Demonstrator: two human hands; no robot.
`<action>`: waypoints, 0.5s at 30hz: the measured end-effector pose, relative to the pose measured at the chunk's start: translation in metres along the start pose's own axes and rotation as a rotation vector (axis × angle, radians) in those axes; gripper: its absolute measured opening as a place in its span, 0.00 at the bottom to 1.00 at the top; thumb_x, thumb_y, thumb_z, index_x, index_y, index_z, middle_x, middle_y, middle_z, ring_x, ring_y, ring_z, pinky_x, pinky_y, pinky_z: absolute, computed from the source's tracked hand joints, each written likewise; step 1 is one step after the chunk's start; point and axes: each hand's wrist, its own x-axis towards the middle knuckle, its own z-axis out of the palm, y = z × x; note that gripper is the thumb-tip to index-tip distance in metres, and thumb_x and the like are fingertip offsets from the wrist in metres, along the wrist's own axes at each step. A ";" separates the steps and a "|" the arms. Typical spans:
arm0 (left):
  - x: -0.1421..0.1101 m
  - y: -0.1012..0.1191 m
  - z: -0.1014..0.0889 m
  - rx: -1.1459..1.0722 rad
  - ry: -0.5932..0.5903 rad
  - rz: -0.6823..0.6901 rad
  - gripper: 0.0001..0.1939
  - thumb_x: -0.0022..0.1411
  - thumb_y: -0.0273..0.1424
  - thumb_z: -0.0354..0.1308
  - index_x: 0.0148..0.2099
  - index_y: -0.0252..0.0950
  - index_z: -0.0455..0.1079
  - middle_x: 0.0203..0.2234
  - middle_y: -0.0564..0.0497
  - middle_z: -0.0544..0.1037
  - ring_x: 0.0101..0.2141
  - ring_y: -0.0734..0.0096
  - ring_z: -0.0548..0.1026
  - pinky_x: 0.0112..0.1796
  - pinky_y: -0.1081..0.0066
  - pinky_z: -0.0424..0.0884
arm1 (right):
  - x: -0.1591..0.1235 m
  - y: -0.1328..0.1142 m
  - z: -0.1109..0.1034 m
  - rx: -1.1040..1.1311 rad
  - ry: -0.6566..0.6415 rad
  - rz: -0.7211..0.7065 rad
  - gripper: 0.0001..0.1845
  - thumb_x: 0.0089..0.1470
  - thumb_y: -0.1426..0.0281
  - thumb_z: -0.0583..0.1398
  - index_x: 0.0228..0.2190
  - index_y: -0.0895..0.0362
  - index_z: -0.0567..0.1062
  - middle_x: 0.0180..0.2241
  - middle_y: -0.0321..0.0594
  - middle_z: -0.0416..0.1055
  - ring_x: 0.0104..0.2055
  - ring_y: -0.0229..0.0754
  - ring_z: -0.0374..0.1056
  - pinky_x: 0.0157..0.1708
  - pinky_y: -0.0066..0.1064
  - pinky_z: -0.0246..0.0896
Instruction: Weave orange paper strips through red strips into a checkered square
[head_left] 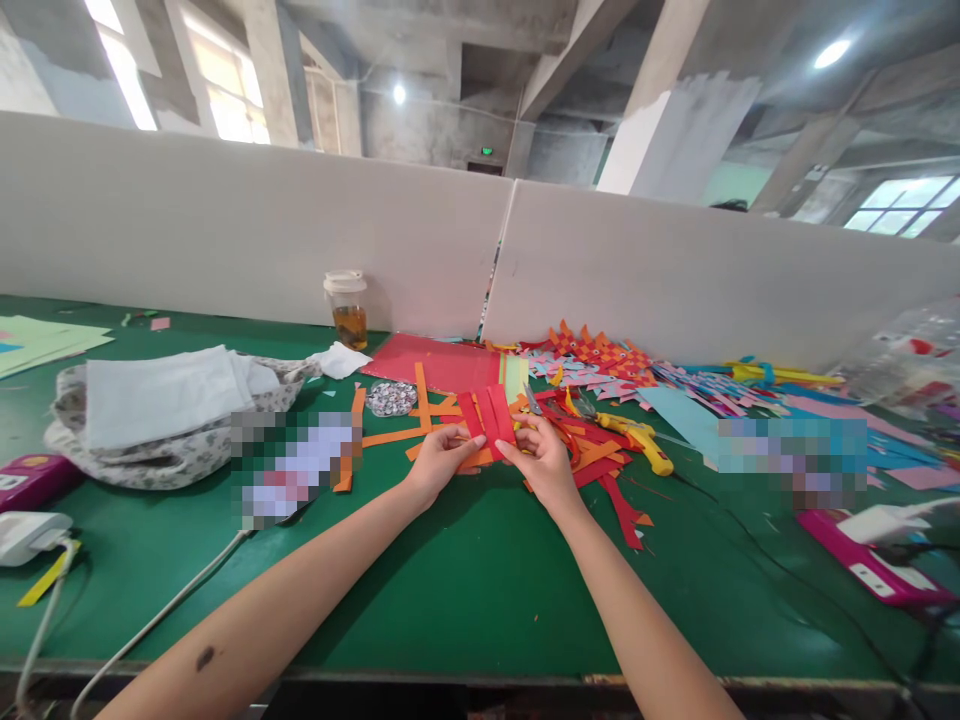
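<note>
Red paper strips are held up between my two hands over the middle of the green table. My left hand pinches their lower left edge between thumb and fingers. On the lower right edge, my right hand grips them the same way. Orange paper strips lie loose just behind and to the left of my hands. Scissors and a yellow glue gun rest beside my right hand, among red and orange scraps. My fingers partly cover the strips.
A lidded cup of tea stands by the white partition. A patterned cloth bag lies left, with a small bag of shiny pieces nearer. Woven orange fish shapes and a magenta power strip are right. Cables cross the table.
</note>
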 end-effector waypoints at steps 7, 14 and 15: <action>0.000 0.000 -0.001 0.016 -0.022 0.002 0.19 0.41 0.39 0.66 0.33 0.33 0.67 0.26 0.49 0.76 0.28 0.71 0.75 0.28 0.73 0.72 | 0.001 0.002 0.000 0.007 -0.044 -0.015 0.27 0.39 0.64 0.65 0.42 0.53 0.62 0.33 0.40 0.73 0.35 0.44 0.71 0.35 0.36 0.66; 0.003 -0.004 -0.003 -0.044 -0.063 0.041 0.23 0.34 0.30 0.70 0.34 0.33 0.66 0.24 0.51 0.76 0.24 0.75 0.73 0.29 0.74 0.70 | 0.001 0.005 0.001 0.067 -0.053 0.034 0.32 0.38 0.66 0.66 0.46 0.52 0.60 0.35 0.40 0.73 0.38 0.46 0.71 0.39 0.38 0.66; 0.003 -0.004 -0.003 -0.049 -0.054 0.044 0.23 0.33 0.31 0.70 0.33 0.33 0.66 0.24 0.51 0.76 0.24 0.75 0.73 0.29 0.74 0.70 | 0.001 0.005 0.002 0.077 -0.056 0.052 0.34 0.38 0.66 0.66 0.46 0.51 0.60 0.36 0.41 0.73 0.39 0.46 0.71 0.40 0.39 0.65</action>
